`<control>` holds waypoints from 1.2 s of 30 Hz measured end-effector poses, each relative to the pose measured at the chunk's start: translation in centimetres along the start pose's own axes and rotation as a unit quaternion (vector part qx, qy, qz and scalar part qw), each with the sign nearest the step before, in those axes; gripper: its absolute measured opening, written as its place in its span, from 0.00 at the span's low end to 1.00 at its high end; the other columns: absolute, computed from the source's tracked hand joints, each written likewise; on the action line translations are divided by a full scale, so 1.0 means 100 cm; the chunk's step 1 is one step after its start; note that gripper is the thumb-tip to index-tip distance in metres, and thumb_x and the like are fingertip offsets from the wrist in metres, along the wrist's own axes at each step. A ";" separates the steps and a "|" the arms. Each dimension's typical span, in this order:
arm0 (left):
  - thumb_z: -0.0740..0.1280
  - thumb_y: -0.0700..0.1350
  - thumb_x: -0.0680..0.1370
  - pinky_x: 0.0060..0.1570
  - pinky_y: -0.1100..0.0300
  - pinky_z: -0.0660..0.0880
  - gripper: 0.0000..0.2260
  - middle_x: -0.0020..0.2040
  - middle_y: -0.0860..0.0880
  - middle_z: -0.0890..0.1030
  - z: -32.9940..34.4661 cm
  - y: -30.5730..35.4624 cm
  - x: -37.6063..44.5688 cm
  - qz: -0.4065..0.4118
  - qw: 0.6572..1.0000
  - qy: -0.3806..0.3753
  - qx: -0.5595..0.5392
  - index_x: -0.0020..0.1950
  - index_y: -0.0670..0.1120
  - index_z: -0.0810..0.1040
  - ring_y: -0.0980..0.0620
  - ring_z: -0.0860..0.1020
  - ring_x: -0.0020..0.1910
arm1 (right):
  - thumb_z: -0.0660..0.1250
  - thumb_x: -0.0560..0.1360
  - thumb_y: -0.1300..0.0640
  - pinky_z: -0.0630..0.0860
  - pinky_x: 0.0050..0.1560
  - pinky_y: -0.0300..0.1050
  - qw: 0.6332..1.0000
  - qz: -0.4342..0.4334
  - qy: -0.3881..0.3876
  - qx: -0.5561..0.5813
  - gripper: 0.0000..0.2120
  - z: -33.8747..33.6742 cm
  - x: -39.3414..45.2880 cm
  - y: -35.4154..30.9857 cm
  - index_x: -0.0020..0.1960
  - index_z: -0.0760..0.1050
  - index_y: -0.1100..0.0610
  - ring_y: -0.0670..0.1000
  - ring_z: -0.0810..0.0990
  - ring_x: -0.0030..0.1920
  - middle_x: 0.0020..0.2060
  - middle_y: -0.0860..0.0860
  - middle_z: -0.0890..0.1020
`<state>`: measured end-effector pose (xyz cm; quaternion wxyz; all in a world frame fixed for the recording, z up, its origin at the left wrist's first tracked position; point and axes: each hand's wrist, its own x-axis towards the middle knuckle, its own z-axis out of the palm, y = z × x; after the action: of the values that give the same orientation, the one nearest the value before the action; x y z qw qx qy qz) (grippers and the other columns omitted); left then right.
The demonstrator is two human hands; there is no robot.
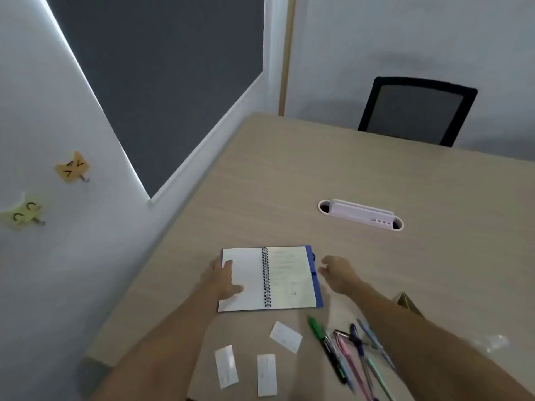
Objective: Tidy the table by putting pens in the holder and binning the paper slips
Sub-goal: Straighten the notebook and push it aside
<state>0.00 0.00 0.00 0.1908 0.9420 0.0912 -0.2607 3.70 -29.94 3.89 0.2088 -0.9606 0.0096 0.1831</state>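
Head view shows your left hand (223, 280) flat and released on the open notebook (270, 277), your right hand (338, 273) loose and empty beside its blue cover, 3 paper slips (285, 336) and the pens (351, 353) lying nearer you on the table (376, 169).

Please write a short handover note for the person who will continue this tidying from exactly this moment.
Left hand: empty, resting flat on the left page of the open notebook.
Right hand: open, empty, beside the notebook's right edge.
Pens: all loose in a pile on the table, near side, under the right forearm.
Paper slips: three, lying flat in front of the notebook.
Holder and bin: I cannot identify them in this view.
Done: nothing yet.
Left: every pen, every slip.
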 end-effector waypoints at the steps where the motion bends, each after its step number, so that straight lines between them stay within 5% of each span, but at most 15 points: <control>1: 0.69 0.58 0.72 0.74 0.45 0.54 0.43 0.80 0.44 0.46 0.008 -0.010 0.000 0.002 1.000 -0.009 -0.003 0.78 0.47 0.49 0.44 0.45 0.79 | 0.59 0.79 0.58 0.72 0.50 0.48 0.999 0.024 -0.028 -0.001 0.14 0.015 -0.003 0.001 0.56 0.75 0.66 0.60 0.78 0.54 0.54 0.62 0.81; 4: 0.70 0.58 0.69 0.75 0.43 0.51 0.46 0.80 0.48 0.44 0.034 -0.034 -0.004 0.017 0.999 0.014 -0.023 0.78 0.51 0.47 0.46 0.42 0.79 | 0.62 0.78 0.57 0.72 0.47 0.47 0.995 0.078 -0.054 0.023 0.11 0.055 -0.018 0.009 0.55 0.75 0.63 0.57 0.76 0.47 0.51 0.60 0.81; 8: 0.72 0.56 0.68 0.75 0.42 0.46 0.45 0.80 0.53 0.45 0.038 -0.039 0.002 0.032 0.997 0.033 -0.059 0.78 0.55 0.49 0.47 0.40 0.79 | 0.66 0.75 0.54 0.67 0.42 0.43 0.991 0.116 0.018 0.068 0.10 0.075 -0.025 0.013 0.52 0.74 0.59 0.53 0.72 0.42 0.47 0.57 0.78; 13: 0.74 0.52 0.66 0.74 0.42 0.41 0.45 0.80 0.56 0.47 0.037 -0.042 0.010 0.046 0.992 0.032 -0.111 0.77 0.56 0.53 0.50 0.39 0.79 | 0.69 0.73 0.56 0.69 0.34 0.43 0.982 0.133 0.032 0.127 0.11 0.086 -0.024 0.003 0.37 0.68 0.56 0.51 0.73 0.36 0.34 0.50 0.74; 18: 0.67 0.51 0.76 0.74 0.41 0.38 0.28 0.80 0.56 0.51 0.037 -0.046 0.013 0.068 0.980 0.029 -0.184 0.74 0.55 0.62 0.50 0.40 0.79 | 0.64 0.77 0.57 0.70 0.34 0.42 0.947 0.086 0.161 0.265 0.10 0.080 -0.035 -0.028 0.38 0.72 0.59 0.52 0.77 0.37 0.33 0.52 0.79; 20: 0.58 0.54 0.80 0.74 0.44 0.37 0.20 0.79 0.54 0.54 0.032 -0.044 0.010 0.049 0.971 0.034 -0.232 0.73 0.56 0.65 0.52 0.41 0.79 | 0.58 0.79 0.50 0.70 0.38 0.42 0.939 0.019 0.092 0.331 0.14 0.077 -0.041 -0.050 0.40 0.72 0.58 0.49 0.76 0.39 0.37 0.53 0.80; 23: 0.45 0.57 0.81 0.75 0.47 0.41 0.22 0.78 0.50 0.60 0.017 -0.029 0.004 0.002 0.954 0.035 -0.297 0.72 0.56 0.65 0.52 0.50 0.78 | 0.48 0.80 0.41 0.70 0.60 0.42 0.930 -0.043 -0.138 0.339 0.20 0.087 -0.044 -0.073 0.57 0.75 0.48 0.45 0.75 0.59 0.58 0.48 0.80; 26: 0.45 0.62 0.81 0.75 0.44 0.45 0.17 0.70 0.57 0.67 0.014 -0.025 0.004 -0.004 0.947 0.061 -0.317 0.63 0.64 0.68 0.54 0.62 0.72 | 0.49 0.81 0.43 0.70 0.62 0.44 0.941 -0.063 -0.154 0.294 0.21 0.090 -0.043 -0.075 0.63 0.74 0.51 0.48 0.75 0.61 0.61 0.51 0.79; 29: 0.46 0.72 0.73 0.75 0.41 0.42 0.32 0.78 0.59 0.57 0.032 -0.041 0.009 0.058 0.971 0.040 -0.228 0.75 0.64 0.49 0.53 0.50 0.79 | 0.55 0.81 0.50 0.74 0.57 0.43 0.941 -0.034 -0.013 0.336 0.15 0.082 -0.042 -0.056 0.58 0.77 0.54 0.48 0.79 0.56 0.55 0.51 0.83; 31: 0.57 0.76 0.65 0.75 0.40 0.43 0.45 0.79 0.56 0.52 0.040 -0.048 0.009 0.098 0.984 0.029 -0.148 0.76 0.61 0.44 0.53 0.45 0.79 | 0.59 0.80 0.57 0.72 0.59 0.46 0.970 -0.022 0.088 0.228 0.11 0.083 -0.038 -0.026 0.58 0.77 0.56 0.52 0.77 0.59 0.57 0.53 0.81; 36: 0.70 0.71 0.57 0.76 0.41 0.42 0.52 0.80 0.50 0.42 0.039 -0.041 0.020 0.145 0.989 0.033 -0.018 0.76 0.61 0.52 0.53 0.37 0.78 | 0.62 0.76 0.61 0.67 0.69 0.51 1.000 0.026 -0.009 -0.006 0.23 0.088 -0.033 0.022 0.70 0.66 0.53 0.59 0.64 0.68 0.75 0.54 0.62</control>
<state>-1.17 2.28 -5.45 0.2399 0.9499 -0.0351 -0.1975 -2.67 -28.58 -3.25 0.1981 -0.9597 0.0317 0.1967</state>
